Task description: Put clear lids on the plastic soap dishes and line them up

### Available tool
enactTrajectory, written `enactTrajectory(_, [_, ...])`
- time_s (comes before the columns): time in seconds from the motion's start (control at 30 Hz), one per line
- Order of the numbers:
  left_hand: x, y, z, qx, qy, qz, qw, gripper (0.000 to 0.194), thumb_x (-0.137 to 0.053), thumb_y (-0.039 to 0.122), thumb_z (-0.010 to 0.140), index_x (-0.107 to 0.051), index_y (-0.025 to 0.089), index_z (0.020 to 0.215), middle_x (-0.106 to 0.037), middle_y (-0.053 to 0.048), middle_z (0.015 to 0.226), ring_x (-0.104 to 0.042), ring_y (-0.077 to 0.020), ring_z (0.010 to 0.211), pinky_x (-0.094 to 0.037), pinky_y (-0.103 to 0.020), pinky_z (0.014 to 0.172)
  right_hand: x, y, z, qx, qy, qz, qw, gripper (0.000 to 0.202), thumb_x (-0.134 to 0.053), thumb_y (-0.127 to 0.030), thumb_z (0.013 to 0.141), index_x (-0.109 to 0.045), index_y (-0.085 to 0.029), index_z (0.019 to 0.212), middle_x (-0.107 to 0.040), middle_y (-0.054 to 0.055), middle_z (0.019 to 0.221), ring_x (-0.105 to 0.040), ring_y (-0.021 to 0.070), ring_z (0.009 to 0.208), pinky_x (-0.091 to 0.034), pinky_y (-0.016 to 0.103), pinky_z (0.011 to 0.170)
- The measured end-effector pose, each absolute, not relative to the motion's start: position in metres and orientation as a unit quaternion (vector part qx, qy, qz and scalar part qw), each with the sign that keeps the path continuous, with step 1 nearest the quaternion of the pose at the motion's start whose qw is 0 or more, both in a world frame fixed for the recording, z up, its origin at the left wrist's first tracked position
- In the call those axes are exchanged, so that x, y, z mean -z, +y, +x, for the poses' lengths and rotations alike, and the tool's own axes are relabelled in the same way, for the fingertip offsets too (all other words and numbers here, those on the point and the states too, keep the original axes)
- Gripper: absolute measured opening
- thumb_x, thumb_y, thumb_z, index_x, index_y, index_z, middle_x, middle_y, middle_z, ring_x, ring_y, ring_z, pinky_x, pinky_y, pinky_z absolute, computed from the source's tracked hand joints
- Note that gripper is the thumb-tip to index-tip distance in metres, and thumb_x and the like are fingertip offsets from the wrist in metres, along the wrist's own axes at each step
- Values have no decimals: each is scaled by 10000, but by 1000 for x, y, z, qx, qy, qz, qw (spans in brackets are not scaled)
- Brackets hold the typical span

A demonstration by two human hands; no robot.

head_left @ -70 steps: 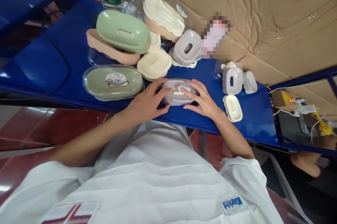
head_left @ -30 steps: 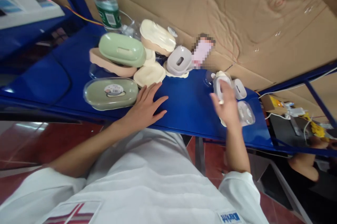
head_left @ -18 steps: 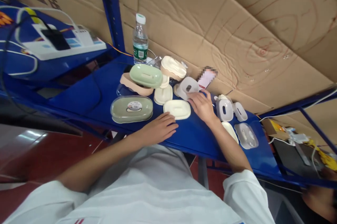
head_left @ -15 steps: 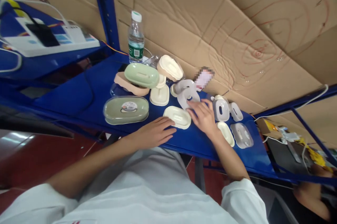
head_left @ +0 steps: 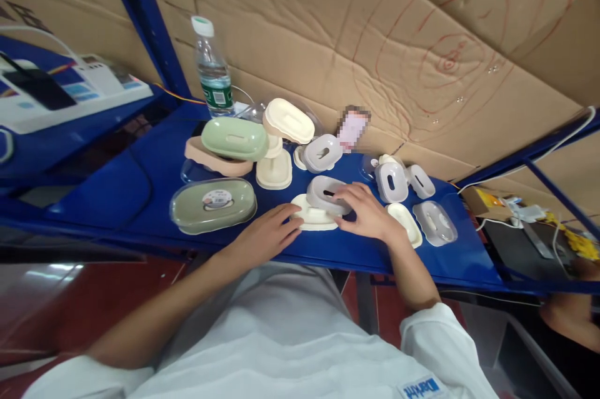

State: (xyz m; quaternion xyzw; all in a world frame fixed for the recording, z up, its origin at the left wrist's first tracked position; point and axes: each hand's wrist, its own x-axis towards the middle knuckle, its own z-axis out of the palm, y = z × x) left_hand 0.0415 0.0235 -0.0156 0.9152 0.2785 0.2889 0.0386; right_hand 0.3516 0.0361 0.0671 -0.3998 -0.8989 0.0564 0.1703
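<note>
My right hand (head_left: 363, 211) grips a grey oval dish with a slot (head_left: 321, 192) by its right end, thumb below and fingers over the rim. The dish is tilted over a cream oval tray (head_left: 312, 217), hiding part of it; whether the two touch, I cannot tell. At the tray's left end, my left hand (head_left: 267, 236) has its fingertips and thumb closed on the edge. Behind them, another grey slotted dish (head_left: 322, 154) leans on a cream piece. A cream tray (head_left: 275, 169) lies left of it.
To the left sit a clear-covered green dish (head_left: 213, 205) and a green dish (head_left: 234, 138) on a pinkish one. A water bottle (head_left: 213, 74) stands behind. At right are more grey dishes (head_left: 391, 181), a cream tray (head_left: 405, 224) and a clear-covered dish (head_left: 435, 224). Cardboard (head_left: 300, 24) backs the blue table.
My right hand has taken one grey slotted dish from the pair behind and brought it forward over the cream tray. My left hand stays at the tray's left end. The camera view has shifted.
</note>
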Motion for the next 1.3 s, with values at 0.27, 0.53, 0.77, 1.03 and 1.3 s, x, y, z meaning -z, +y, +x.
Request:
enactTrajectory(0.27, [7, 23, 43, -324, 320, 890, 22, 437, -593, 206, 1086, -586, 210, 1523, -401, -212, 1729, -465, -377, 1593, -489, -551, 1272, -52, 32, 330, -119, -922, -322, 178, 249, -694, -260, 1014, -696, -240, 1262, -780, 109, 1308, -725, 267, 1246, -501, 474, 1132])
enactTrajectory(0.53, [6, 25, 42, -316, 299, 899, 51, 248, -592, 254, 1096, -700, 162, 1299, -528, -199, 1652, -500, -343, 1564, -481, -540, 1288, -34, 33, 316, -42, -943, -293, 152, 382, -598, -477, 1117, -707, -214, 1371, -755, 146, 1315, -684, 283, 1283, -525, 470, 1105])
enactTrajectory(0.77, [3, 24, 40, -320, 295, 897, 78, 148, -649, 320, 1056, -692, 184, 1095, -597, -187, 1484, -588, -356, 1409, -547, -569, 1184, -37, 45, 333, -39, -885, -400, 236, 443, -406, -455, 1173, -656, -246, 1473, -735, 136, 1412, -652, 288, 1371, -497, 509, 1175])
enactTrajectory(1.03, [4, 26, 40, -308, 283, 904, 86, 165, -606, 332, 1086, -668, 186, 1135, -567, -191, 1507, -560, -356, 1453, -525, -556, 1210, -95, 168, 308, 51, -846, -476, 235, 574, -520, -374, 1087, -508, -147, 1614, -616, 188, 1596, -562, 357, 1485, -426, 566, 1261])
enactTrajectory(1.3, [0, 22, 38, -306, 277, 906, 96, 165, -590, 299, 1092, -687, 177, 1147, -595, -189, 1484, -572, -356, 1451, -529, -554, 1205, -111, 265, 269, -16, -818, -549, 169, 459, -594, -369, 1092, -680, -114, 1463, -788, 158, 1296, -749, 319, 1198, -554, 519, 1141])
